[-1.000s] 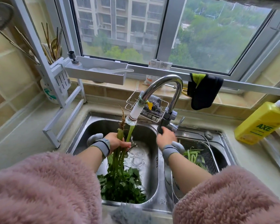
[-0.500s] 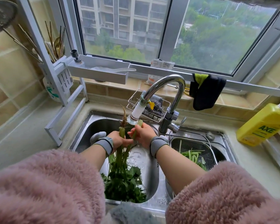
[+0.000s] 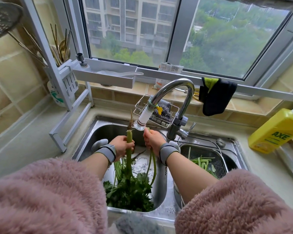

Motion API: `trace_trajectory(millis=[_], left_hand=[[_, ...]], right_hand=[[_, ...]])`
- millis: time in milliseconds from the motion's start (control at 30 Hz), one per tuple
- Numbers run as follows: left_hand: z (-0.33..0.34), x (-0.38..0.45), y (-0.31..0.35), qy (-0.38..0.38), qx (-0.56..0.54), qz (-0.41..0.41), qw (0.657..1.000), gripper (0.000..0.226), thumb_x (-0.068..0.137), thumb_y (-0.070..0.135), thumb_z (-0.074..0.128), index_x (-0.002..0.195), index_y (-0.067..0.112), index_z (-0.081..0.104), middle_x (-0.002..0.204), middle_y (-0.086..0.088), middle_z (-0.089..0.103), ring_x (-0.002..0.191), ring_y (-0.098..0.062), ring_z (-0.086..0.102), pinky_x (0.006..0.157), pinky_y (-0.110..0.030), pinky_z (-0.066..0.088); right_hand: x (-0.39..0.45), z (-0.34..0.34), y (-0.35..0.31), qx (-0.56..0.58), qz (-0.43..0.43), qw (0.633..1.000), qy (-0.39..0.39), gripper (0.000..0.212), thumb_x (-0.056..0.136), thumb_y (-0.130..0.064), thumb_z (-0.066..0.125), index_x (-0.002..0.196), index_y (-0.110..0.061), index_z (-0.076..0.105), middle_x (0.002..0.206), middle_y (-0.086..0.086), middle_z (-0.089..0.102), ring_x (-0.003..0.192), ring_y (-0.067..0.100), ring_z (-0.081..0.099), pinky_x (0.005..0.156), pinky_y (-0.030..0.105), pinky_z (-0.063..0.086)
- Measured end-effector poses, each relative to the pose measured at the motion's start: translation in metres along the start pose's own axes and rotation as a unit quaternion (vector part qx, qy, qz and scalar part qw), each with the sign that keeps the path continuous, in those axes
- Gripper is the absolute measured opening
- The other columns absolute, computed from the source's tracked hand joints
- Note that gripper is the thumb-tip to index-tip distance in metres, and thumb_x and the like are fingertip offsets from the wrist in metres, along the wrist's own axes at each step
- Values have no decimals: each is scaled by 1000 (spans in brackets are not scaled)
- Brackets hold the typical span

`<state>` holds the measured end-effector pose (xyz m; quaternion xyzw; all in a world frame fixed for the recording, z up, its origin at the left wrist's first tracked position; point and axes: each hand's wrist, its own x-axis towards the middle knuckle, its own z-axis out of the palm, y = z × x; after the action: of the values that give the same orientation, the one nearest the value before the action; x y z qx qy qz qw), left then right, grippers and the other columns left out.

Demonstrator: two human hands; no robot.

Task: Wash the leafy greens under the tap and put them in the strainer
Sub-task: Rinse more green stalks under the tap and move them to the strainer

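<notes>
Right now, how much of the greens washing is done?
Some stems already lie in the strainer. In hand: the left hand grips the main bunch in the left basin, the right hand holds a few stalks beneath the tap nozzle. The bunch is still left.

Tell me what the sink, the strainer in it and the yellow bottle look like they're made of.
The sink looks like stainless steel: a brushed grey sheen with soft reflections. The strainer in the right basin seems to be fine metal wire mesh on a shiny wire rim, with green stems lying in it. The yellow bottle is probably glossy plastic, opaque with a smooth moulded body and a printed label.
</notes>
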<state>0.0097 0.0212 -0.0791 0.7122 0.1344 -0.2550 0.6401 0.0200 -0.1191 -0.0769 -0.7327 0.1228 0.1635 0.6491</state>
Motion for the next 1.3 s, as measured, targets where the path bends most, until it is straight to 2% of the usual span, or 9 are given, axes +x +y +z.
trace_trajectory(millis=[100, 167, 300, 567, 700, 900, 1100, 1200, 1300], left_hand=[[-1, -1, -1, 16, 24, 23, 999, 21, 89, 2, 57, 109, 1, 61, 91, -10, 61, 92, -26, 59, 88, -38, 51], [1, -5, 1, 22, 24, 32, 999, 25, 88, 1, 58, 113, 1, 60, 95, -13, 62, 88, -25, 60, 77, -30, 53], [0, -6, 1, 50, 25, 32, 998, 29, 86, 0, 61, 115, -2, 58, 103, -18, 64, 92, -27, 62, 79, -31, 52], [-5, -11, -1, 18, 9, 26, 999, 24, 89, 1, 57, 113, 1, 60, 90, -11, 67, 81, -19, 64, 76, -29, 53], [-6, -15, -2, 8, 3, 18, 1000, 19, 89, -2, 55, 108, 2, 59, 84, -10, 64, 72, -16, 64, 66, -25, 55], [-9, -16, -6, 18, 21, 21, 999, 12, 87, -4, 58, 95, 4, 57, 84, -8, 60, 75, -18, 62, 69, -28, 53], [-10, -17, -5, 6, 43, 13, 999, 10, 90, -1, 55, 86, 9, 56, 79, -9, 60, 72, -17, 61, 65, -27, 51], [-10, -18, -5, 4, 56, 8, 998, 12, 91, 0, 53, 84, 9, 57, 76, -7, 59, 69, -16, 59, 64, -26, 50], [-12, -16, -6, 6, 81, -2, 997, 10, 91, 2, 54, 84, 9, 58, 76, -7, 60, 70, -15, 58, 66, -27, 50]], right_hand=[[-6, -4, 0, -35, -21, 999, -12, 22, 92, -18, 56, 70, -18, 51, 60, -4, 43, 52, 8, 36, 49, 18, 30], [-9, -7, 0, -39, -33, 999, -4, 7, 88, -12, 61, 81, -12, 64, 65, -4, 52, 58, 7, 43, 51, 16, 35], [-8, -15, 3, -60, -32, 998, -3, 22, 87, -11, 63, 107, -5, 67, 77, -5, 61, 68, 6, 52, 56, 14, 39], [-6, -9, 9, -105, -63, 992, -28, 29, 87, -19, 64, 112, -3, 66, 79, -6, 63, 48, -8, 52, 51, 8, 38], [-6, -1, 10, -115, -81, 989, -41, 31, 85, -11, 66, 113, 1, 64, 104, 13, 68, 69, 3, 57, 68, 14, 47], [-3, 1, 10, -149, -73, 985, -45, 14, 86, -15, 66, 97, -6, 66, 68, -6, 57, 58, 5, 47, 57, 17, 38], [-6, 3, 6, -173, -74, 981, -51, 23, 86, -15, 65, 106, -3, 66, 84, 2, 64, 75, 13, 57, 79, 27, 50], [-8, -2, 1, -221, -95, 970, -44, 23, 89, -18, 61, 105, -2, 67, 88, 5, 63, 68, 7, 53, 65, 17, 44], [-8, -6, -2, -289, -111, 950, -37, 23, 91, -20, 59, 102, -2, 67, 92, 12, 67, 74, 14, 53, 70, 20, 38]])
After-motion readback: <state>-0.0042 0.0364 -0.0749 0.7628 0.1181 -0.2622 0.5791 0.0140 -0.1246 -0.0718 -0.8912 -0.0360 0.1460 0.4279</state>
